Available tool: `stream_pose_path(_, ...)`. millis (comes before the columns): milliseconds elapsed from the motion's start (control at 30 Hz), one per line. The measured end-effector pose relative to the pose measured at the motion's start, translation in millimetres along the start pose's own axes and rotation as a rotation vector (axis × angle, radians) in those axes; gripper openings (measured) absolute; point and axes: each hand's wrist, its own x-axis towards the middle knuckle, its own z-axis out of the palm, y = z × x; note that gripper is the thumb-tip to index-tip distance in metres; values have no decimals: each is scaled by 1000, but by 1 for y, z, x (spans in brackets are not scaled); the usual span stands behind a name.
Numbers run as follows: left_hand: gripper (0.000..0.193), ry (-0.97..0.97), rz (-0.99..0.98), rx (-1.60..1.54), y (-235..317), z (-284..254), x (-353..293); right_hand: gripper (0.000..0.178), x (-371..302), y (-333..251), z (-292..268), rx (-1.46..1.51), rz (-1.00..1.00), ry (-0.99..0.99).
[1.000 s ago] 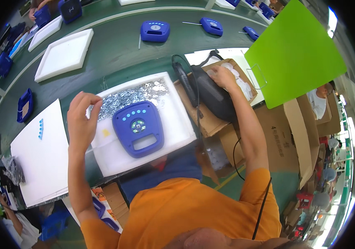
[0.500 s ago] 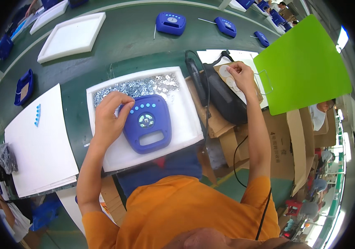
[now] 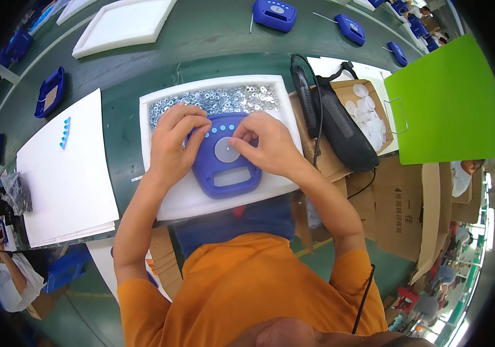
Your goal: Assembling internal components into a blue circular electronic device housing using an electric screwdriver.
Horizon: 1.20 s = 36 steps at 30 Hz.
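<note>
A blue plastic housing (image 3: 231, 188) with a row of light-blue buttons and a handle slot lies face up in a white foam tray (image 3: 186, 202). Over the round recess in its middle sits a translucent grey-white disc (image 3: 224, 151). My right hand (image 3: 270, 144) has thumb and fingertips closed at the disc's upper right edge. At the housing's upper left corner, my left hand (image 3: 175, 141) holds thumb and forefinger together beside the buttons; what is between them, if anything, is hidden. Small metal nuts or washers (image 3: 224, 99) fill the back of the tray.
At right, a cardboard box (image 3: 381, 144) holds several translucent discs (image 3: 369, 115), beside a black pouch (image 3: 346, 127) and cable. A green board (image 3: 450, 104) stands farther right. White sheets (image 3: 68, 185) lie left with a blue button strip (image 3: 65, 133). More blue housings (image 3: 274, 14) sit behind.
My right hand has come from the disc box to the housing, and a disc now covers the round recess. My left hand stays at the housing's upper left corner. The whole view has shifted slightly.
</note>
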Motion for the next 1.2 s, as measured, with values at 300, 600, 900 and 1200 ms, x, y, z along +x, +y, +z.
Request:
stream_pose_path(300,12,12,12,15,0,-2,1,10,10,17,-26,-63,-88,335)
stream_pose_path(600,11,43,3,10,-2,1,0,9,16,69,-62,-449,-25,136)
stream_pose_path(900,11,38,-9,18,-1,0,1,9,24,72,-58,-570,-109,73)
stream_pose_path(1200,13,48,-2,25,-3,0,-1,12,29,68,-52,-710,-100,53)
